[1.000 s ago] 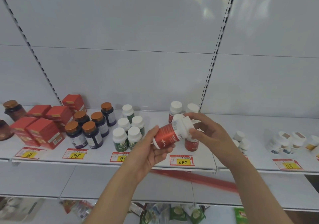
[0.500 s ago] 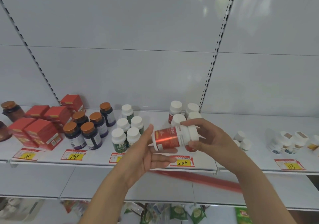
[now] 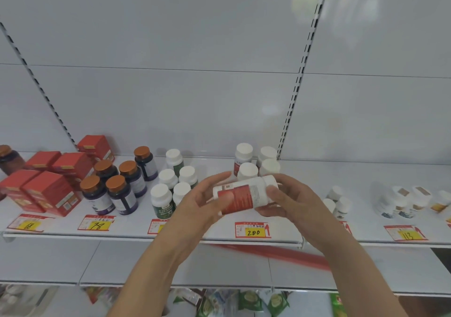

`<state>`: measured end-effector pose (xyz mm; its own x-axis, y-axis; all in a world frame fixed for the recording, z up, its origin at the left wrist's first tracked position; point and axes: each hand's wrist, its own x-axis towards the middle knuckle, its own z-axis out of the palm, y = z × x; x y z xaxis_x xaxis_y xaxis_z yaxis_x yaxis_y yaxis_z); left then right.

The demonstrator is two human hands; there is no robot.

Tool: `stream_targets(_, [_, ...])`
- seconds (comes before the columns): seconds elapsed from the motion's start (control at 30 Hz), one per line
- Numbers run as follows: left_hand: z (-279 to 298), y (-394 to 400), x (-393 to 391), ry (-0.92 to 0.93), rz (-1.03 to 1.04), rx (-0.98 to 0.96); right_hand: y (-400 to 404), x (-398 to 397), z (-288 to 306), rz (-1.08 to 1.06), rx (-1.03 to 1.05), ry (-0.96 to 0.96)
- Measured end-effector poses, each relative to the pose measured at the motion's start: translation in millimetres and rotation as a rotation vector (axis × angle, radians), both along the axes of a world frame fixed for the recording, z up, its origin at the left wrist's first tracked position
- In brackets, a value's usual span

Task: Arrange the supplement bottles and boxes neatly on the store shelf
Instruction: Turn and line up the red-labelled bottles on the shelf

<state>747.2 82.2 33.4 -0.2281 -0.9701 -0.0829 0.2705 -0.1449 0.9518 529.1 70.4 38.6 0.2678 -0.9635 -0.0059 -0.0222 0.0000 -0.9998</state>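
Both hands grip one red-labelled white bottle lying sideways in the air: left hand curled round its base end, right hand round its capped end, just in front of four white-capped bottles on the shelf, above the "200" price tag.

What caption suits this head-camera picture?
Both hands, left hand and right hand, hold a red-labelled bottle sideways above the shelf.

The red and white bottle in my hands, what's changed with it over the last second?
The red and white bottle has tipped from slanted to nearly level, cap to the right, and turned its label round. The left hand and right hand still hold it. Shelf stock is unchanged.
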Motion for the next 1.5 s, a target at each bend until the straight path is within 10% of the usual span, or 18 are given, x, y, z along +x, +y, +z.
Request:
stream_targets(0.2, [-4.9,-5.8,-2.6,0.195,0.083,0.209,-3.4,-0.5,-3.6,0.087,-0.094,-0.03])
stream_targets(0.5, [29.4,14.3,-25.0,-0.677,0.223,-0.6,-7.2,42.3,-46.0,0.248,0.254,-0.487])
stream_targets(0.73, [5.9,8.9,0.5,-0.615,0.289,-0.486,-10.6,22.7,-24.8,0.104,0.285,-0.598])
stream_targets(1.0, [-42.0,-1.8,-7.4,-0.816,0.295,-0.497,-4.2,30.1,10.7,-0.272,-0.095,0.191])
stream_targets(1.5, [-141.4,-31.7,4.2,-1.197,0.04,-0.607,-45.9,15.9,-18.2,-0.025,-0.571,1.175])
